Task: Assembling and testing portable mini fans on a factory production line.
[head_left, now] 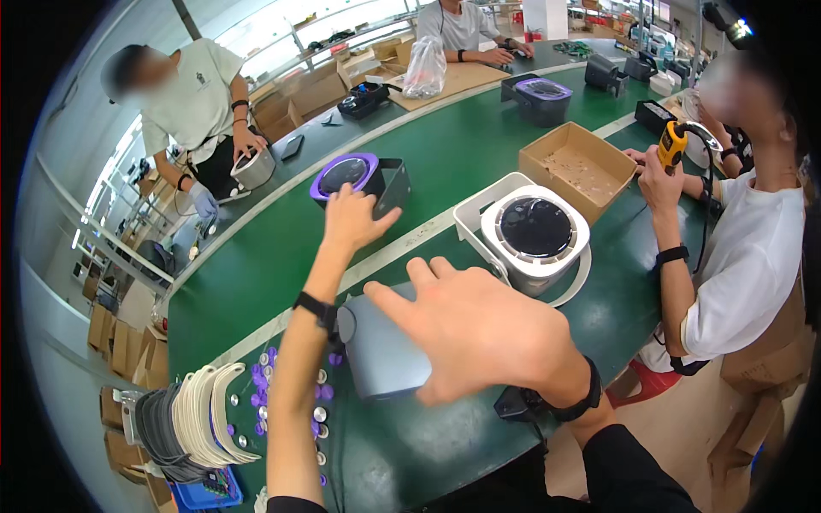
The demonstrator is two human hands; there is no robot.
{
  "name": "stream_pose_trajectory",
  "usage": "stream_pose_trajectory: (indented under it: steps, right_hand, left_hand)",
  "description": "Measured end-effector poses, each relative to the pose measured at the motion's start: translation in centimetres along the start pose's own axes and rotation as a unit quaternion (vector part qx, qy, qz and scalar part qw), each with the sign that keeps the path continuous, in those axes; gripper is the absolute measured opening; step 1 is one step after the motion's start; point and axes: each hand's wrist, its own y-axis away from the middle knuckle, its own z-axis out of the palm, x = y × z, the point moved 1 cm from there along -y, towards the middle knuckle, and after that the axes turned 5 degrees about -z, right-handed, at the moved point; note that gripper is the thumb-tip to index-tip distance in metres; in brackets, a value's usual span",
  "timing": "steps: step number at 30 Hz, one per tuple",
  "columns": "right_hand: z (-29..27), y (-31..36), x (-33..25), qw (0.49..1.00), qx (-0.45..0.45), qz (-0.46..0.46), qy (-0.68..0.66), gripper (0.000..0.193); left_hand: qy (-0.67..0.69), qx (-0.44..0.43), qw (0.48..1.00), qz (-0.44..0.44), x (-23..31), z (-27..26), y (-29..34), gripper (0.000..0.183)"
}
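My left hand (352, 219) stretches out to a dark grey device with a purple ring (345, 175) on the green table. Its fingertips are at the ring's near edge and the thumb stands apart; a firm grip does not show. Nearer to me, my right hand (487, 329) is spread over a smooth blue-grey housing (389, 350). Thumb and fingers are wide apart, and the hand hides the housing's right side; whether it touches cannot be told. Just beyond the right hand stands a white device with a round black top (536, 227) and a white handle.
An open cardboard box (577, 171) stands behind the white device. Curved cream and grey strips (205, 410) lie at the near left beside several purple and silver knobs (261, 385). A co-worker at right holds a yellow tool (672, 147). Another purple-topped device (540, 96) stands farther back.
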Motion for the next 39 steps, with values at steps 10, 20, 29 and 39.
stream_pose_trajectory:
  steps: [10,20,29,39]
  right_hand:
    - [0.5,-0.4,0.0,1.0,-0.001,-0.003,0.007,0.093]
    - [0.5,-0.6,-0.3,1.0,0.003,0.006,0.029,0.097]
    - [0.4,-0.7,-0.3,0.999,-0.004,0.008,0.033,0.096]
    - [0.1,-0.7,-0.5,0.999,-0.016,0.014,0.039,0.097]
  left_hand:
    - [0.027,-0.258,0.958,-0.126,-11.5,-8.8,9.6,0.031]
    - [0.115,0.083,0.945,-0.295,-9.8,-0.7,9.0,0.076]
    - [0.135,0.121,0.943,-0.278,-8.6,-1.0,8.9,0.056]
    - [0.121,0.094,0.947,-0.282,-7.5,-0.8,8.3,0.056]
